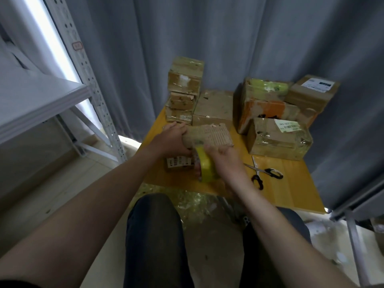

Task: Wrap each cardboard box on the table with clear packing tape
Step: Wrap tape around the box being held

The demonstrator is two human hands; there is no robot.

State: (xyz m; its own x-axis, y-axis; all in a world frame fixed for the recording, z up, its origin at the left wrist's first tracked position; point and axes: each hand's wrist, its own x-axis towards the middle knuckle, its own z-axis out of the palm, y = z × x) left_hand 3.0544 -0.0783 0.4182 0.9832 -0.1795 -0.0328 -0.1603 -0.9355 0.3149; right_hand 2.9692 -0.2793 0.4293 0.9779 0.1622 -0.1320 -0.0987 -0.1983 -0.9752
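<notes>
On table (291,183): ragged box (209,136), round tape (206,166)

Grey pleated curtains (228,38) hang behind and to the right of the yellow wooden counter (291,183). On the left stands a white metal shelving rack (83,65) with perforated uprights, and bright daylight (60,48) shows behind it. The floor (52,194) is pale tile.

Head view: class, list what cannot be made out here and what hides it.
All in the head view.
Held box: left end covered by the left hand, near face partly by the tape roll.
Tape's free end: not visible beside the blurred right hand.
Label print: too small.
Small box: partly under hand and roll.
</notes>
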